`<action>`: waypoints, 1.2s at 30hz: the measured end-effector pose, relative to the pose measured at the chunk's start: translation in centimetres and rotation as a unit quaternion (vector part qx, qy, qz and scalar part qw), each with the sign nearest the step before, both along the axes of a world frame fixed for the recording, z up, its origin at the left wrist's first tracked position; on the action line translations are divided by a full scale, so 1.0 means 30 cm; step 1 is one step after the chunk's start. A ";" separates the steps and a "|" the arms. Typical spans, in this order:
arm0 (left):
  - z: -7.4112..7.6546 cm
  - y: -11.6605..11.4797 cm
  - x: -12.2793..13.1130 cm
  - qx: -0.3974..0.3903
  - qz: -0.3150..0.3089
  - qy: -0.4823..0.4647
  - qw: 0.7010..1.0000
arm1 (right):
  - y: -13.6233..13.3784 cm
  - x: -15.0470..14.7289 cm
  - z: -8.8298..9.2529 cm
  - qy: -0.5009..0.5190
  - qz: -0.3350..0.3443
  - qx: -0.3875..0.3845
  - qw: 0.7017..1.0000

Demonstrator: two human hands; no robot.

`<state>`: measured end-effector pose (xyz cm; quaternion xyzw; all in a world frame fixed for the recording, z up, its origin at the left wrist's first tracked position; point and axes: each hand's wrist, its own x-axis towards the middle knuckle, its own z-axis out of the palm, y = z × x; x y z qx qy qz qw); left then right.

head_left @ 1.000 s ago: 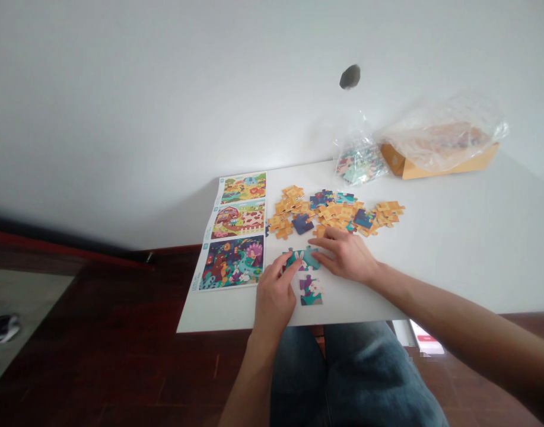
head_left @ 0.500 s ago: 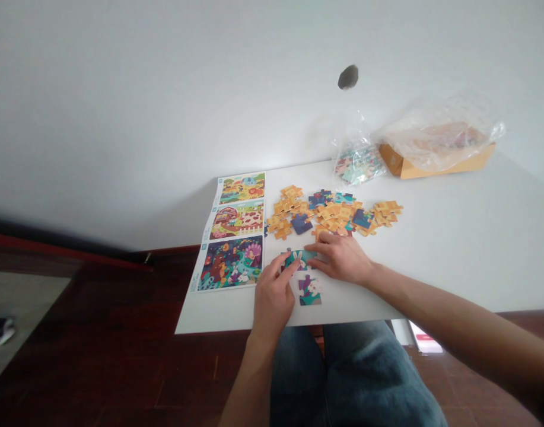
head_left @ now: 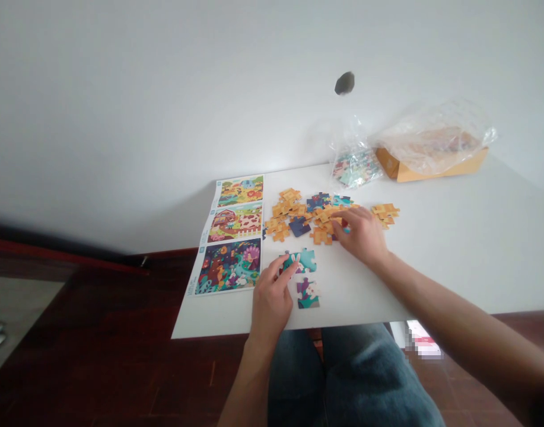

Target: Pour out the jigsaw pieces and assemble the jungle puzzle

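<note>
My left hand (head_left: 272,289) rests on the table with its fingers apart, the tips touching joined teal puzzle pieces (head_left: 306,259) that show a white rabbit. Just below them lies another puzzle piece (head_left: 308,293) with a white animal on purple and teal, separated by a narrow gap. Over the right part of a loose pile of puzzle pieces (head_left: 289,204) is my right hand (head_left: 359,233). Its thumb and forefinger are bent and apart at the pieces, and the hand covers part of the pile. Most pieces there lie orange back up; several show dark blue or teal.
A sheet with three printed pictures (head_left: 231,267) lies at the table's left end. Toward the wall are a clear bag of puzzle pieces (head_left: 356,168) and an orange box (head_left: 441,169) with clear plastic over it. The white table's (head_left: 227,317) front edge is close to my legs.
My right hand has moved from the joined rabbit pieces up and right to the pile, uncovering their right side. My left hand has stayed on those pieces. The view has shifted slightly.
</note>
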<state>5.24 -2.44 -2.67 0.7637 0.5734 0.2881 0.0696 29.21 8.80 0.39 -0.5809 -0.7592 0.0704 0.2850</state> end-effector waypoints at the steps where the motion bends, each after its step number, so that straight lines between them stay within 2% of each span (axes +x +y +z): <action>1: 0.000 0.001 0.000 0.001 0.001 0.001 1.000 | 0.029 0.026 -0.002 -0.003 -0.034 0.018 0.999; 3: 0.000 0.003 0.001 0.002 0.002 0.001 1.000 | 0.085 0.075 -0.012 -0.018 -0.066 0.032 0.997; 6: 0.002 0.007 0.003 0.002 0.004 0.002 1.000 | 0.140 0.119 -0.032 -0.047 -0.054 -0.007 0.997; 9: -0.001 0.005 0.004 0.003 0.004 0.003 1.000 | 0.158 0.122 -0.047 -0.068 -0.047 -0.058 0.995; 12: 0.004 -0.001 0.002 0.017 0.001 -0.026 1.000 | 0.160 0.111 -0.053 -0.064 -0.045 -0.065 0.995; 15: 0.048 0.018 0.004 0.056 -0.009 -0.083 0.995 | 0.160 0.109 -0.052 -0.054 -0.050 -0.054 0.996; 18: 0.125 0.102 0.021 0.079 -0.063 -0.068 0.993 | 0.151 0.101 -0.043 -0.048 -0.057 -0.034 0.997; 21: 0.174 0.246 0.055 0.059 -0.113 0.012 0.992 | 0.128 0.071 -0.032 -0.050 0.025 -0.002 0.998; 24: 0.149 0.387 0.082 0.023 -0.118 0.078 0.990 | 0.107 0.041 -0.027 -0.063 0.125 -0.007 0.990; 26: 0.102 0.448 0.084 -0.001 -0.106 0.094 0.990 | 0.104 0.037 -0.027 -0.061 0.139 -0.017 0.988; 30: 0.022 0.486 0.053 0.008 -0.103 0.057 0.993 | 0.122 0.065 -0.028 -0.032 0.117 -0.019 0.992; 33: 0.007 0.483 0.023 0.030 -0.123 0.019 0.992 | 0.143 0.089 -0.029 0.031 0.074 0.000 0.997; 36: 0.010 0.483 0.008 0.040 -0.139 -0.029 0.989 | 0.162 0.104 -0.039 0.080 0.000 0.020 0.997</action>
